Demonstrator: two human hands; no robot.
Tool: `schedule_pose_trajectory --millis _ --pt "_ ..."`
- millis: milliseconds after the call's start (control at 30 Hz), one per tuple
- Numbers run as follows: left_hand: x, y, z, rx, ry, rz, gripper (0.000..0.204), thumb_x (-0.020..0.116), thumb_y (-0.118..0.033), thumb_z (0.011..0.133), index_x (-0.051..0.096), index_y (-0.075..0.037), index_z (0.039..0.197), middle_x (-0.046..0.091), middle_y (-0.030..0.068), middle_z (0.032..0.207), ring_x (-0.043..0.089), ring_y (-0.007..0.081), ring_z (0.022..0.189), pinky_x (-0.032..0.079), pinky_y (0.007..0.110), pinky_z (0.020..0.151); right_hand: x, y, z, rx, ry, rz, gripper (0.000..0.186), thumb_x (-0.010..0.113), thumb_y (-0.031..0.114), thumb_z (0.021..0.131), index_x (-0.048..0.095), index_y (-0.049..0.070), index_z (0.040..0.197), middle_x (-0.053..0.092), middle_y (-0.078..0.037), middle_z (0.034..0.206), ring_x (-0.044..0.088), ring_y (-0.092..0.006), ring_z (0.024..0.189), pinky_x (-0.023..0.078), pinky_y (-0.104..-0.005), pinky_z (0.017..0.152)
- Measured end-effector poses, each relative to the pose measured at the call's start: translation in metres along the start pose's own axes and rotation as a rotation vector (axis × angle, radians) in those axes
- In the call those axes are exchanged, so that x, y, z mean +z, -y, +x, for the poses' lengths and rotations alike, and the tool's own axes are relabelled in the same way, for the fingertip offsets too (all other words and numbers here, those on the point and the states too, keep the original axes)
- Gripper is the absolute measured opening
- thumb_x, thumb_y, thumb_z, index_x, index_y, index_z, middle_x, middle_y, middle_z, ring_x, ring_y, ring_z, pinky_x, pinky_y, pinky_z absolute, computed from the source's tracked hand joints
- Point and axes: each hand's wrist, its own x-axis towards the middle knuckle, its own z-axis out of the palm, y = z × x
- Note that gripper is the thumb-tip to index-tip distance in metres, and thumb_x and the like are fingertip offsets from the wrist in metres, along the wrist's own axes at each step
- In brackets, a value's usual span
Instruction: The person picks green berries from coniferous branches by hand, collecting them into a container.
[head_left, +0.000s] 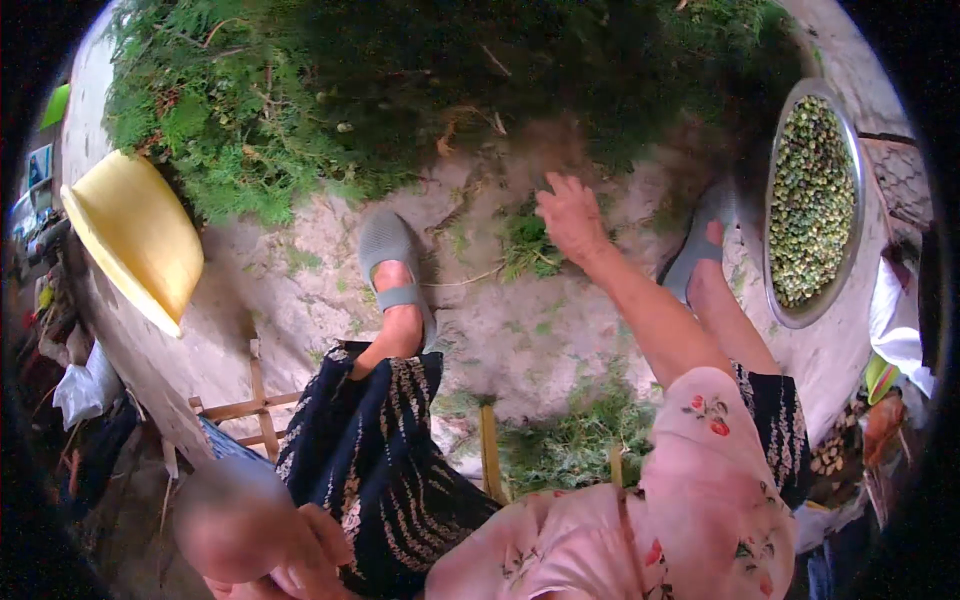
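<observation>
The surface is a pale, rough floor (pixel 480 350), scattered with green scraps all about the right grip (pixel 572 215); paler paving shows beyond it, far ahead and to the right. The room's edges are crowded: dim clutter well to the left, with one white plastic bag (pixel 82 395), and far to the right and nearer the body, one white wrapper (pixel 897 315) above a group of small brown lumps (pixel 832 450), too small to count.

The right grip is open, fingers loosely parted and slightly bent. Just left of it lies one small clump of feathery sprigs (pixel 525 240); whether they touch cannot be told. The left grip (pixel 290 540), far to the left and nearer the body, seems to be the blurred skin-coloured shape there; its state cannot be told.

Ahead of the right grip spreads one large heap of leafy branches (pixel 250 130), shaded in the middle. Behind it, between the legs, is one smaller patch of cut greenery (pixel 580 440). To its right stands one oval-looking metal basin (pixel 798 316) full of green berries (pixel 812 200), beyond counting. Well to the left is one yellow vessel (pixel 150 230), tilted. Two grey shoes (pixel 386 240) flank the right grip, one on each side. Behind and to the left is one crossed wooden frame (pixel 262 405).
</observation>
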Motion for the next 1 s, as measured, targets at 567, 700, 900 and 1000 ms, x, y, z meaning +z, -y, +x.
schedule_pose_trajectory --millis 567,700,900,1000 --pt "0.043 -0.020 0.063 -0.091 0.076 0.047 0.028 0.046 -0.011 0.083 0.046 -0.001 0.109 0.048 0.0063 0.074 0.045 0.0161 0.065 0.036 0.029 0.058 0.001 -0.047 -0.035 0.228 -0.409 0.549 0.013 0.062 0.004 0.062 0.059 0.004 0.075 0.053 -0.011 0.083 0.051 -0.0264 0.083 0.043 -0.0310 0.069" --pt "0.076 -0.027 0.088 -0.103 0.106 -0.127 0.028 0.041 -0.010 0.085 0.042 0.000 0.111 0.044 0.0050 0.075 0.042 0.0148 0.066 0.036 0.027 0.057 -0.051 -0.012 -0.039 0.353 -0.502 0.983 0.007 0.065 0.002 0.066 0.062 0.003 0.072 0.054 -0.005 0.078 0.053 -0.0162 0.074 0.043 -0.0250 0.064" --pt "0.139 -0.008 0.108 -0.157 -0.241 0.064 0.031 0.047 -0.015 0.085 0.045 0.003 0.110 0.052 0.0127 0.107 0.051 0.0212 0.095 0.042 0.033 0.082 -0.176 0.075 -0.074 0.234 -0.490 1.383 0.010 0.064 -0.001 0.068 0.061 0.001 0.078 0.054 -0.003 0.085 0.053 -0.0098 0.070 0.044 -0.0220 0.064" --pt "0.149 0.004 0.111 -0.280 -0.208 -0.054 0.037 0.047 -0.026 0.087 0.046 0.002 0.111 0.052 0.0115 0.106 0.051 0.0182 0.094 0.041 0.033 0.082 -0.237 0.129 -0.093 -0.162 -0.503 1.139 0.013 0.063 -0.001 0.068 0.061 0.003 0.080 0.055 -0.009 0.086 0.055 -0.0165 0.075 0.044 -0.0258 0.069"
